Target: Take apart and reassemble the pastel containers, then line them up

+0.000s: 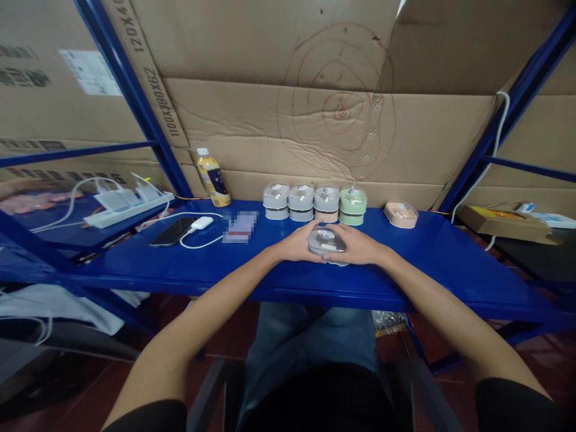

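Note:
A small grey round-cornered case (pixel 326 241) with a clear lid sits on the blue shelf (pixel 252 273), gripped from both sides. My left hand (pixel 297 245) cups its left edge and my right hand (pixel 357 247) holds its right edge. Behind it stands a row of stacked cases of the same kind: three grey stacks (pixel 300 202) and one green stack (pixel 353 206). A single pink case (pixel 400 214) lies to the right of the row.
A yellow drink bottle (pixel 213 177) stands at the back left. A black phone (pixel 172 231) with a white charger (pixel 201 223), a power strip (pixel 128 207) and a blurred card (pixel 240 227) lie to the left. Cardboard boxes form the back wall; a flat box (pixel 506 221) rests at right.

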A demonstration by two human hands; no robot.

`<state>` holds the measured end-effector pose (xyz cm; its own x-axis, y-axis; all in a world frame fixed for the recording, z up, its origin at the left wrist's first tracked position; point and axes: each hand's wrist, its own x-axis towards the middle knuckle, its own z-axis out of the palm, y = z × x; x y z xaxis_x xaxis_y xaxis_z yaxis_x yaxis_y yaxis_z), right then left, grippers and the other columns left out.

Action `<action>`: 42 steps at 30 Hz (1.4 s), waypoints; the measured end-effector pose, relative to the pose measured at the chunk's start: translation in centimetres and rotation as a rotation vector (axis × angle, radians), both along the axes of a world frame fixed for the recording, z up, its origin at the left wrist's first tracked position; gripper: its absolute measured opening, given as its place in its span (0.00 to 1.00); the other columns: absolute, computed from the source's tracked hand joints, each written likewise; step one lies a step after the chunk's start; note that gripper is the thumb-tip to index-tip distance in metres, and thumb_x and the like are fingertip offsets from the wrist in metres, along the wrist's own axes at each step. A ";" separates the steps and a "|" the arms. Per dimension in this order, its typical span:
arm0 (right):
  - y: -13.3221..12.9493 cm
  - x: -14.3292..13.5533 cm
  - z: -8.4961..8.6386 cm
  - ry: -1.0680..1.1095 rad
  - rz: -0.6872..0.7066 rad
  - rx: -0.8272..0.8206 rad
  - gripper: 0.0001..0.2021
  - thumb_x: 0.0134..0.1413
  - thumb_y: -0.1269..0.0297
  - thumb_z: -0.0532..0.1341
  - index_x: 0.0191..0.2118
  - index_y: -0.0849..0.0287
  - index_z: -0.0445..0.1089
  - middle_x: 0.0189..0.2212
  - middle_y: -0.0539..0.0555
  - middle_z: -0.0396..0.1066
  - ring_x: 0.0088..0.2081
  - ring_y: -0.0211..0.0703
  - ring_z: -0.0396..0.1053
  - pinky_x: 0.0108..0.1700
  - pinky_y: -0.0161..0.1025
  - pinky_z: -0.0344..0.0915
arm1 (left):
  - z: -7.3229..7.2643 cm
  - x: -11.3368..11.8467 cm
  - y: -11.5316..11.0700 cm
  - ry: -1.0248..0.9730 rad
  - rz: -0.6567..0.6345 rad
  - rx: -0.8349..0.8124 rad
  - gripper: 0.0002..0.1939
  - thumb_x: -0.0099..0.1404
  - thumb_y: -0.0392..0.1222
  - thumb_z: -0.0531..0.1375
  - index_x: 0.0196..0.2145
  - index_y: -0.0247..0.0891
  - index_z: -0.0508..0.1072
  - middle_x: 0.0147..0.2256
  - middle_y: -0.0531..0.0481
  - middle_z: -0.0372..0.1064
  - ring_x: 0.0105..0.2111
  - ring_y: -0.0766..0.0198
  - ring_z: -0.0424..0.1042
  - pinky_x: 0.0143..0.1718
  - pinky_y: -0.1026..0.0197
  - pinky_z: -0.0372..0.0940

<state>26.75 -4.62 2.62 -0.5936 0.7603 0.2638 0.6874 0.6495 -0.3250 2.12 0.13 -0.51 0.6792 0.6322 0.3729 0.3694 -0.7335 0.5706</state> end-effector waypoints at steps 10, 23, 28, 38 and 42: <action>2.2 6.8 2.6 0.065 -0.202 -0.082 0.35 0.64 0.38 0.60 0.66 0.58 0.67 0.55 0.62 0.78 0.54 0.60 0.77 0.58 0.54 0.71 | 0.9 -0.1 -0.7 0.045 -0.024 0.097 0.44 0.59 0.60 0.73 0.67 0.43 0.67 0.61 0.38 0.68 0.63 0.41 0.68 0.68 0.39 0.61; 3.8 9.1 1.6 -0.317 -0.340 -0.162 0.41 0.49 0.38 0.70 0.64 0.59 0.68 0.53 0.64 0.76 0.54 0.64 0.75 0.56 0.53 0.71 | 1.0 -1.9 1.3 0.026 0.200 0.170 0.26 0.72 0.63 0.58 0.52 0.39 0.80 0.56 0.38 0.68 0.63 0.43 0.66 0.67 0.41 0.62; 4.0 9.5 1.3 -0.334 -0.357 -0.184 0.46 0.44 0.42 0.73 0.67 0.58 0.65 0.56 0.66 0.73 0.58 0.66 0.72 0.57 0.54 0.71 | 0.7 -4.6 3.6 0.108 0.366 0.120 0.29 0.64 0.68 0.63 0.47 0.39 0.80 0.45 0.42 0.71 0.52 0.45 0.72 0.60 0.42 0.67; 4.1 9.6 1.6 -0.334 -0.327 -0.196 0.48 0.42 0.42 0.75 0.67 0.60 0.67 0.58 0.65 0.74 0.58 0.65 0.72 0.59 0.52 0.70 | 1.3 -4.2 3.0 0.028 0.313 0.154 0.26 0.65 0.64 0.65 0.48 0.40 0.79 0.50 0.41 0.73 0.55 0.45 0.71 0.62 0.40 0.65; 4.2 9.6 1.5 -0.310 -0.315 -0.183 0.47 0.41 0.42 0.75 0.65 0.59 0.68 0.58 0.65 0.74 0.58 0.67 0.73 0.59 0.55 0.71 | 1.6 -1.9 0.7 -0.020 0.130 0.180 0.26 0.65 0.62 0.68 0.52 0.43 0.78 0.60 0.40 0.66 0.63 0.44 0.68 0.67 0.41 0.61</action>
